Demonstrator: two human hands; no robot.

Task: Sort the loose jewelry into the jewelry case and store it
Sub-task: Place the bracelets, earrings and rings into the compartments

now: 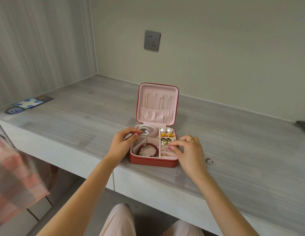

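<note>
Two hands at one open jewelry case (152, 163)

The left hand (122, 144) pinches pearl beads (145, 129); the right hand (188, 152) pinches a sparkly earring (165, 147). One ring (209, 161) lies lower right on the worktop (80, 120).

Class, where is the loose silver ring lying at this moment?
In the head view, the silver ring lies on the grey counter, right of the red jewelry case and just beyond the right hand.

Both forearms are bare, with no sleeves in view. The nails on the left hand (122, 143) and right hand (189, 153) are painted pink-red. A thin gold ring (192, 140) sits on one of the right hand's fingers. Pale pink trousers (117, 220) cover both legs.
</note>
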